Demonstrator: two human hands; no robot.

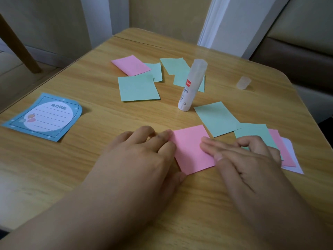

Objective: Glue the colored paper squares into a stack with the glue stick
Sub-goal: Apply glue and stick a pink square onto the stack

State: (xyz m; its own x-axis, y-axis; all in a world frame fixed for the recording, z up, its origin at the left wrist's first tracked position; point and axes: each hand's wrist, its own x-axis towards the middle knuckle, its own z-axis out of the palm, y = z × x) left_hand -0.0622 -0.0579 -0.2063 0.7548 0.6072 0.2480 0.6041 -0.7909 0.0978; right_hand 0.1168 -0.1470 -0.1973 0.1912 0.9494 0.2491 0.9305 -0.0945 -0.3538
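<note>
A pink paper square (189,147) lies flat on the wooden table (90,83) near me. My left hand (142,152) rests on its left edge with fingers laid down. My right hand (246,159) presses its right side with straight fingers. The white glue stick (191,85) stands upright behind the square, uncapped. Its clear cap (243,82) lies apart to the right. Several green squares lie around, one large at centre (137,87), one right of the glue stick (216,120). Another pink square (130,65) lies at the back.
A blue illustrated notepad sheet (45,117) lies at the left. Overlapping green, pink and white papers (286,150) sit under and beside my right hand. The table's right corner is rounded. A chair leg (19,44) stands beyond the left edge.
</note>
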